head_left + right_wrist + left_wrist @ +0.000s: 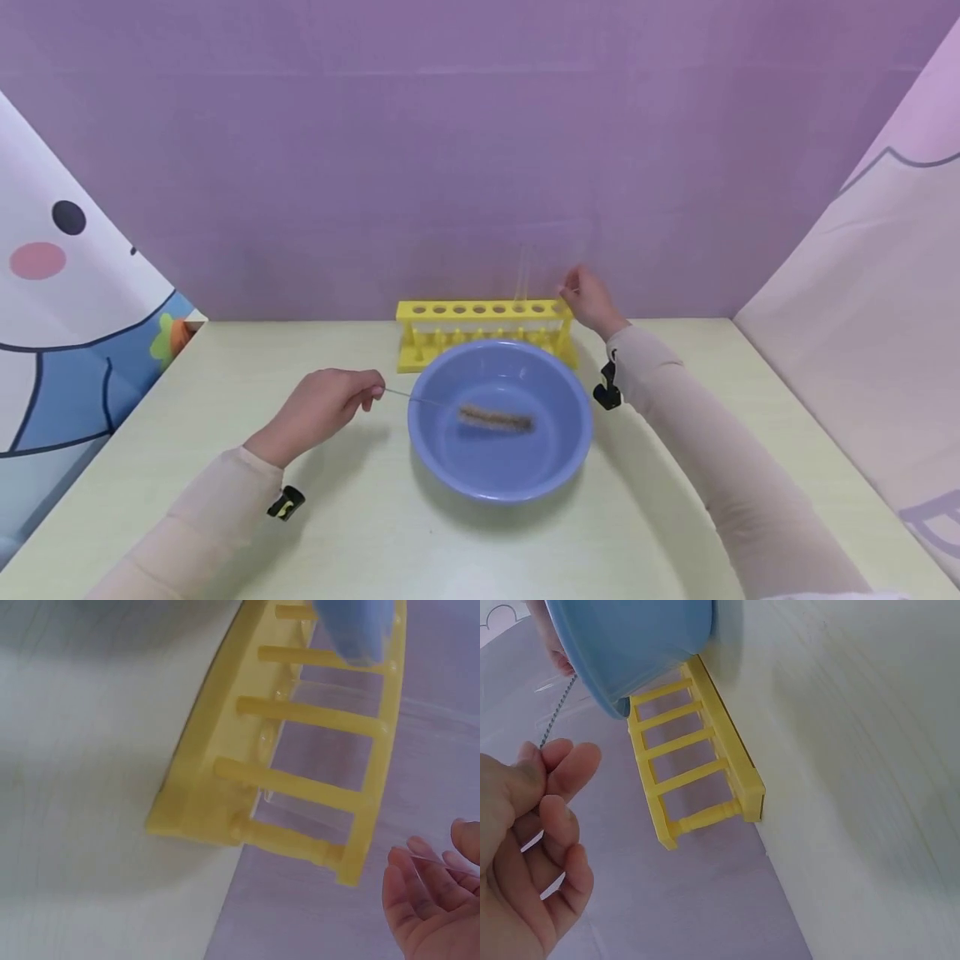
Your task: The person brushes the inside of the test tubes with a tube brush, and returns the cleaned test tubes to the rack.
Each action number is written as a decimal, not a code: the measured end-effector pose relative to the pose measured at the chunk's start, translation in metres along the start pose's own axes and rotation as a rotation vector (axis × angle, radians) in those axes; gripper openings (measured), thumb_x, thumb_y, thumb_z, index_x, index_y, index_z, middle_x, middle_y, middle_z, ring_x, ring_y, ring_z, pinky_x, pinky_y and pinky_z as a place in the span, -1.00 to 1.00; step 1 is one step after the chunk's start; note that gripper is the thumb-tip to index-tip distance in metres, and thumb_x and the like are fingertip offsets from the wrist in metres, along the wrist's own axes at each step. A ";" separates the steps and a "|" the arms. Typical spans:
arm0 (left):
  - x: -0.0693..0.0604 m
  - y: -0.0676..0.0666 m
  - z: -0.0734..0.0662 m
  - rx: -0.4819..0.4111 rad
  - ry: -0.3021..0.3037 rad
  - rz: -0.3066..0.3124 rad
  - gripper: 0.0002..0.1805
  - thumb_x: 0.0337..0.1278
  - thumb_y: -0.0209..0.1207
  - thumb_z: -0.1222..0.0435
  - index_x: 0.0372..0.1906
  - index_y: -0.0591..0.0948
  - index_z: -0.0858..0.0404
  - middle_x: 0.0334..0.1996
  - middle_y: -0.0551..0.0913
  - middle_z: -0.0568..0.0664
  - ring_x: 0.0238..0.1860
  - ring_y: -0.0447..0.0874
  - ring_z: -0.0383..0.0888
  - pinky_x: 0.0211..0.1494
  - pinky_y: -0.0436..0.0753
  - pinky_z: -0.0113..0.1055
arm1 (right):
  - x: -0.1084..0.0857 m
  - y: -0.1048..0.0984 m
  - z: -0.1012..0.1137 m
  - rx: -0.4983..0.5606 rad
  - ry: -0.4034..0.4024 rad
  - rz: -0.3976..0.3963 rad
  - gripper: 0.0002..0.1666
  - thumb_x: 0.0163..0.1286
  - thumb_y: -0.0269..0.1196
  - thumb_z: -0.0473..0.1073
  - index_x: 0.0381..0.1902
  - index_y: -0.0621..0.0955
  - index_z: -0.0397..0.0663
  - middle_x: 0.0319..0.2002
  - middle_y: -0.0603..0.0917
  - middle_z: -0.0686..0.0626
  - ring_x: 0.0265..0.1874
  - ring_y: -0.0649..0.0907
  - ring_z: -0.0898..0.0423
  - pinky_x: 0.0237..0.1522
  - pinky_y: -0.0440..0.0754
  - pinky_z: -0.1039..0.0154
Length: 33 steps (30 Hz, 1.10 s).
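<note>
My left hand point(318, 410) pinches the twisted wire handle point(557, 712) of a test tube brush, whose brown bristles point(495, 419) hang over the blue basin point(501, 479). Behind the basin stands a yellow test tube rack point(412, 364). My right hand point(592, 303) is at the rack's right end. In the right wrist view, its fingers point(401, 889) pinch the top of a clear test tube point(311, 810) whose lower part sits in the rack. A second clear test tube point(522, 275) stands upright in a rack hole to the left of that hand.
The pale table point(360, 542) carries the basin and the rack. A purple backdrop point(480, 150) rises right behind the rack. Printed cloth panels flank the table on the left point(60, 333) and right point(862, 333). The basin's back rim partly overlaps the rack's base.
</note>
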<state>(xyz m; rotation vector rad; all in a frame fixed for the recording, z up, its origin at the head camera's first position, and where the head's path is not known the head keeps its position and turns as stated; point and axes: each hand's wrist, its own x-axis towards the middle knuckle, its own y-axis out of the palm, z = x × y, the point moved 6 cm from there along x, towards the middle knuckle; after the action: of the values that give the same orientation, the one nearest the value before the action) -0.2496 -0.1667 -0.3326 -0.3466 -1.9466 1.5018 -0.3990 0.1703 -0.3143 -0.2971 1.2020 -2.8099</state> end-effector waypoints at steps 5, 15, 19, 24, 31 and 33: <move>0.000 -0.005 -0.001 0.029 0.029 -0.066 -0.76 -0.02 0.23 0.55 -0.37 0.58 0.12 -0.63 0.45 -0.35 -0.58 0.39 -0.35 -0.39 0.52 -0.34 | -0.001 -0.009 0.008 0.011 -0.041 -0.012 -0.68 0.46 0.00 -0.27 0.02 0.30 -0.44 -0.03 0.44 -0.37 0.06 0.47 -0.28 0.10 0.42 -0.09; -0.002 -0.007 -0.003 0.064 0.069 -0.154 -0.70 -0.11 0.26 0.60 -0.34 0.62 0.13 -0.61 0.52 -0.32 -0.54 0.49 -0.32 -0.35 0.55 -0.26 | 0.000 -0.027 0.011 0.161 -0.080 -0.087 -0.65 0.42 0.08 -0.27 0.04 0.30 -0.41 -0.02 0.46 -0.35 0.07 0.48 -0.25 0.15 0.41 -0.05; -0.001 -0.009 -0.003 0.081 0.071 -0.178 -0.64 -0.16 0.24 0.64 -0.34 0.63 0.12 -0.60 0.55 -0.29 -0.53 0.51 -0.30 -0.33 0.54 -0.24 | -0.002 -0.037 0.015 0.206 -0.106 -0.126 -0.64 0.40 0.11 -0.25 0.02 0.31 -0.38 -0.04 0.46 -0.32 0.03 0.49 -0.21 0.13 0.41 -0.04; -0.002 -0.014 -0.004 0.111 0.103 -0.239 -0.63 -0.23 0.28 0.64 -0.37 0.62 0.11 -0.60 0.59 -0.24 -0.54 0.55 -0.27 -0.36 0.54 -0.25 | -0.002 -0.048 0.021 0.223 -0.121 -0.150 -0.63 0.40 0.12 -0.22 0.03 0.32 -0.33 -0.02 0.50 -0.31 0.02 0.52 -0.16 0.08 0.45 -0.01; -0.005 -0.019 -0.007 0.141 0.183 -0.348 -0.59 -0.35 0.34 0.64 -0.37 0.60 0.12 -0.60 0.60 -0.18 -0.56 0.53 -0.24 -0.42 0.53 -0.26 | -0.009 -0.054 0.029 0.232 -0.137 -0.134 -0.61 0.39 0.14 -0.21 0.06 0.34 -0.32 -0.02 0.56 -0.30 -0.01 0.57 -0.13 0.02 0.48 0.03; -0.005 -0.020 -0.007 0.150 0.203 -0.371 -0.59 -0.37 0.35 0.64 -0.37 0.61 0.13 -0.59 0.61 -0.17 -0.56 0.53 -0.23 -0.44 0.53 -0.27 | -0.013 -0.054 0.033 0.222 -0.167 -0.124 -0.62 0.38 0.15 -0.22 0.05 0.36 -0.32 -0.04 0.56 -0.30 -0.04 0.58 -0.13 0.00 0.50 0.04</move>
<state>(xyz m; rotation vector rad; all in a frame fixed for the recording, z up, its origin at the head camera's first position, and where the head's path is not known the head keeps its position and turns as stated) -0.2376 -0.1707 -0.3147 -0.0623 -1.6228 1.3038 -0.3789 0.1865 -0.2552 -0.5944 0.8580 -2.9172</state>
